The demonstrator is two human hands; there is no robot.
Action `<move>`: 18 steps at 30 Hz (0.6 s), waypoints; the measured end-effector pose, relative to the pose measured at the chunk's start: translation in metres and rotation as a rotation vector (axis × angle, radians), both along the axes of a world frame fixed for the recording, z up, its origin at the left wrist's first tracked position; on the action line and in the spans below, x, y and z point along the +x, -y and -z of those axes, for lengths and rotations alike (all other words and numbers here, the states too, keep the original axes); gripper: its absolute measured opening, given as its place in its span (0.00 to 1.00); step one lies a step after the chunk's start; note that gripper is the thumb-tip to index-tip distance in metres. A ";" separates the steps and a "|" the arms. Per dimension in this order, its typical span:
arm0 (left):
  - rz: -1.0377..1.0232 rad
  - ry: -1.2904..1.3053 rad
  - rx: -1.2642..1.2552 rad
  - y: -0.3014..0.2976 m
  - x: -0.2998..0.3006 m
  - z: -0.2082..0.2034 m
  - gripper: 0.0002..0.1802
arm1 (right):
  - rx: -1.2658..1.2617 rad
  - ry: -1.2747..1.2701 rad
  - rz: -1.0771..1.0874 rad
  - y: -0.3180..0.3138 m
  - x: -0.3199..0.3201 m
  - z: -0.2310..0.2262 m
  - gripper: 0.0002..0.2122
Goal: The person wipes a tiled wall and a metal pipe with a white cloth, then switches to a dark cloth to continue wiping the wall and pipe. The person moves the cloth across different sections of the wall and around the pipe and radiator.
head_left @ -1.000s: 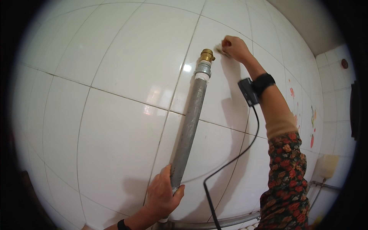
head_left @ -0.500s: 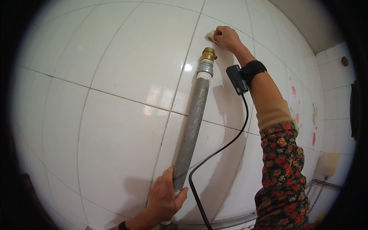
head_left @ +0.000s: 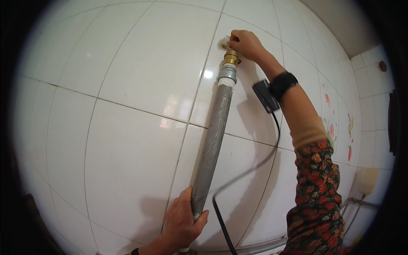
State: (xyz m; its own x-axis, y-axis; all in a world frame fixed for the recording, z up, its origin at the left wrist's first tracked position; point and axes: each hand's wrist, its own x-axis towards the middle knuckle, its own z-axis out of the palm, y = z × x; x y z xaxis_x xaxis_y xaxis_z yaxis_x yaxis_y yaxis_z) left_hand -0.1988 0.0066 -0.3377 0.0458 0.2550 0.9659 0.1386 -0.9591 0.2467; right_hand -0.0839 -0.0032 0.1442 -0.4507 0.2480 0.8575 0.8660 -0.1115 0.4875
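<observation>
A grey pipe (head_left: 212, 140) stands slightly tilted against the white tiled wall, topped by a grey metal collar (head_left: 227, 74) and a brass fitting (head_left: 230, 58). White wrapping shows just below the collar. Low on the pipe, my left hand (head_left: 182, 223) is closed around it, thumb on the right side. My right hand (head_left: 246, 43) pinches a crumpled whitish cloth (head_left: 223, 42) just above the brass fitting, close to the wall. Whether the cloth touches the fitting cannot be made out.
A black device (head_left: 266, 97) is strapped to my right wrist, and its black cable (head_left: 246, 173) hangs beside the pipe. A horizontal pipe (head_left: 255, 246) runs along the bottom. At the far right are a yellowish container (head_left: 367, 180) and a dark object (head_left: 391, 123) on the wall.
My right hand has moved a little left with the cloth, now above the brass fitting. The cable has swung right near the wrist. My left hand keeps its grip on the pipe.
</observation>
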 end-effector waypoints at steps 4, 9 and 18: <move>0.001 -0.015 -0.040 0.001 0.001 -0.001 0.41 | 0.172 0.133 -0.069 -0.001 0.005 -0.004 0.10; 0.005 -0.033 -0.087 0.004 -0.001 -0.002 0.41 | 0.026 0.051 0.004 -0.001 0.004 -0.015 0.10; -0.030 -0.006 -0.029 0.002 0.001 -0.002 0.42 | 0.116 0.031 -0.055 0.000 0.002 -0.003 0.11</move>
